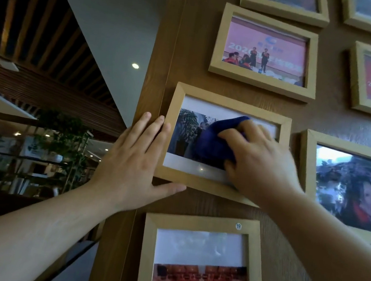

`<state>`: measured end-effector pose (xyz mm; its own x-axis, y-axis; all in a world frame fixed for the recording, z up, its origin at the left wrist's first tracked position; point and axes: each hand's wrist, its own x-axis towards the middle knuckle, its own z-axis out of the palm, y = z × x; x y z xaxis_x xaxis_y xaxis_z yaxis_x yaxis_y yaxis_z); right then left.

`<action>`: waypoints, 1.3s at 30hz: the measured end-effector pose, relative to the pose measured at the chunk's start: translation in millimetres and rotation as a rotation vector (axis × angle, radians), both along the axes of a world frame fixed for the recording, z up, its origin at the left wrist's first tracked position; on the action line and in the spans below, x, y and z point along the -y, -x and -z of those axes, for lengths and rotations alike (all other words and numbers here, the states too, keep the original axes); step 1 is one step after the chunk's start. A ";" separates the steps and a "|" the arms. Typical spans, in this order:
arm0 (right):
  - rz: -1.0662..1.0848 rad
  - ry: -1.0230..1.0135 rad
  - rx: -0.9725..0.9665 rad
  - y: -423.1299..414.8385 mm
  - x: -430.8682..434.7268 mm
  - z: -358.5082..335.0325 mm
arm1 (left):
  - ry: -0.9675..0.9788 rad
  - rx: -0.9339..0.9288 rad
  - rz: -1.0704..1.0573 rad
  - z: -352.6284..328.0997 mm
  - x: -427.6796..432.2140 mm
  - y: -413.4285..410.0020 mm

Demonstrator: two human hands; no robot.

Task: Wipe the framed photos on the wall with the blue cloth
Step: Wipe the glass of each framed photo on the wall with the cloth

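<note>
Several light wooden framed photos hang on a brown wood-panelled wall. My right hand [259, 161] presses a dark blue cloth [213, 141] flat against the glass of the middle-left frame [226, 105]. The cloth covers the centre of that photo and part of it is hidden under my fingers. My left hand [131, 159] lies spread against the frame's left edge and lower left corner, with the thumb under the bottom rail. It holds nothing.
A pink stage photo frame [264, 52] hangs just above, a frame with a "19" sticker [203, 265] just below, and a selfie frame [352, 187] to the right. The wall's left edge [156, 88] drops to an open interior with plants and shelves.
</note>
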<state>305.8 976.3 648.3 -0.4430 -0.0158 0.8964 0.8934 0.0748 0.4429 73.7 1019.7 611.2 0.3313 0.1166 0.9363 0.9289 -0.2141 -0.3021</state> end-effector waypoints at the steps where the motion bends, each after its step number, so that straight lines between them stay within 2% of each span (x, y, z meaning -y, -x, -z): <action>1: -0.023 -0.004 0.040 12.7 0.1 2.9 | -0.005 -0.004 0.006 -0.3 0.0 0.6; 6: -0.029 0.016 0.162 52.1 -6.7 17.3 | -0.018 -0.013 0.041 -1.3 -0.2 2.6; 12: 0.143 0.022 0.196 5.6 0.4 20.9 | -0.035 -0.007 0.019 -1.5 -1.9 1.7; 18: 0.257 -0.016 0.009 -37.9 11.9 19.0 | -0.029 0.010 0.038 -0.6 -4.3 0.2; 22: 0.213 -0.009 -0.087 -25.6 6.5 13.3 | -0.027 0.013 0.044 -0.7 -3.6 1.2; 27: 0.080 -0.039 0.068 30.2 -0.9 2.3 | -0.047 -0.002 0.054 0.6 -3.4 2.3; 30: 0.070 -0.039 0.102 41.5 -4.8 -5.4 | -0.047 -0.009 0.072 1.1 -2.3 2.9; 36: 0.096 -0.086 -0.122 -15.9 0.7 -11.5 | -0.022 -0.002 0.092 0.6 -3.0 4.2; 39: 0.064 -0.105 -0.270 -41.4 17.2 9.6 | -0.024 -0.052 0.144 13.0 1.5 10.8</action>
